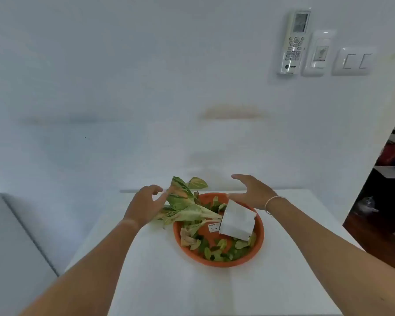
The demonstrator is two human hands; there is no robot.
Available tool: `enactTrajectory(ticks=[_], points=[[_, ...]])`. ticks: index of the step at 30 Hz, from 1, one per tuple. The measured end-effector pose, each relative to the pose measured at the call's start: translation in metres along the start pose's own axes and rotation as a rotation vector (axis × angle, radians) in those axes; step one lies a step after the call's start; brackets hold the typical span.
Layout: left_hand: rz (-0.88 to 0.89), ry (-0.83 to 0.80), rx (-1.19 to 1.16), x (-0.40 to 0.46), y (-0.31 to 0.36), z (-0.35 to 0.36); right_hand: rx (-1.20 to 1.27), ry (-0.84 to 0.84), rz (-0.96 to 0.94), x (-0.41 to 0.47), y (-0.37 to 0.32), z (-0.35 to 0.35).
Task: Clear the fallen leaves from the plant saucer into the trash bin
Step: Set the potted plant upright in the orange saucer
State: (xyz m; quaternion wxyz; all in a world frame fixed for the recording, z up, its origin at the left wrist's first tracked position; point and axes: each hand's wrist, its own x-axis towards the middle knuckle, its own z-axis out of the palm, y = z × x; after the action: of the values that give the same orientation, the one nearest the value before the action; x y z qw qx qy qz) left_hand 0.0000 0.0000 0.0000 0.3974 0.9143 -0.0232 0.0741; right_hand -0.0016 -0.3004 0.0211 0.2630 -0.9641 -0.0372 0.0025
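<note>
Nearest on the white table (160, 281), the orange saucer (259, 242) holds loose green leaves (217, 249) at 6 o'clock and a tipped white pot (237, 221) whose plant (187, 206) spills past 10 o'clock. Beyond, left hand (144, 205) and right hand (252, 193) hover, fingers apart, empty.

Place: home room | cues — wall-mounted AC remote (294, 42), light switches (354, 61), white table (160, 281)

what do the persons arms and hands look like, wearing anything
Both forearms are bare, with no sleeves or gloves in view. The left hand has nothing on its fingers or wrist. The right hand has a thin, pale bangle around the wrist. No watch shows.
</note>
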Motion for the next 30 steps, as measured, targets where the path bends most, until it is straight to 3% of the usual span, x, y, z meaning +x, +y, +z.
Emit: enactTrajectory(ticks=[3, 9, 18, 21, 30], points=[[-0.061, 0.038, -0.025, -0.013, -0.020, 0.009, 0.026, -0.048, 0.044, -0.006, 0.008, 0.017], [-0.245, -0.044, -0.132, -0.037, -0.054, 0.036, 0.066, -0.136, 0.103, -0.012, 0.023, 0.050], [-0.482, -0.164, -0.452, -0.040, -0.043, 0.071, -0.252, -0.195, 0.040, -0.003, 0.025, 0.063], [-0.538, -0.159, -0.593, -0.035, -0.040, 0.081, -0.324, -0.177, 0.024, 0.000, 0.025, 0.068], [-0.584, -0.146, -0.707, -0.029, -0.042, 0.092, -0.256, -0.095, 0.019, 0.008, 0.029, 0.066]])
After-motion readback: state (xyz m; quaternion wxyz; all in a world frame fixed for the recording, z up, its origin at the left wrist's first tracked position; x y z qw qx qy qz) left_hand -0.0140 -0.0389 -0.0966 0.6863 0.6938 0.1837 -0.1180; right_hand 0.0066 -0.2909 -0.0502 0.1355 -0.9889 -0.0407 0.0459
